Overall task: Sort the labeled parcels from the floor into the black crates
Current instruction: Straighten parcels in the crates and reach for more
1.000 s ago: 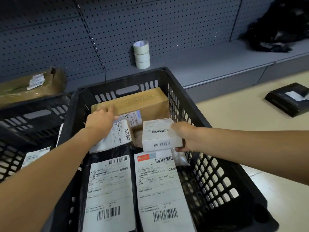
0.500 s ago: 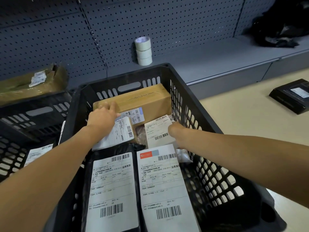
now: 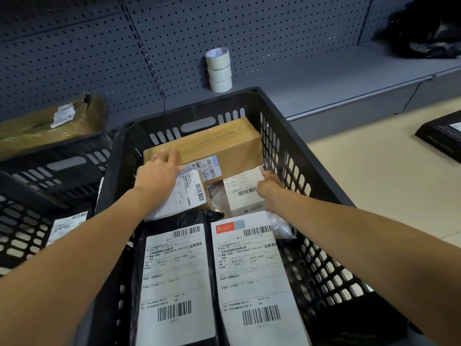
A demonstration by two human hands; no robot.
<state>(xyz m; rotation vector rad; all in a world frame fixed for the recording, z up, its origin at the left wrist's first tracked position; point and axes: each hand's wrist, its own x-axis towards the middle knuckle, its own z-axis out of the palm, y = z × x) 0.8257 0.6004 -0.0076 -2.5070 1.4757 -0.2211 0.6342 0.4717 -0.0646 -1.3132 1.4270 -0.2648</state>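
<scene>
White and small, the boxed parcel is set down in the black crate against its right wall, gripped by the right hand — it could tip onto the loose wrap beside it. The left hand lies flat-fingered on the cardboard box.

Two bare forearms enter from the lower frame edge, one on each side. No sleeves visible on either arm up to the frame edge. No gloves. No watch, band or bracelet at either wrist. Left hand: back of hand toward camera, knuckles and several fingers visible, no rings seen on them. Right hand: mostly back of hand and wrist in view; its fingers are largely hidden, so rings and nails cannot be checked. No markings or tattoos seen on the visible arm surfaces.
</scene>
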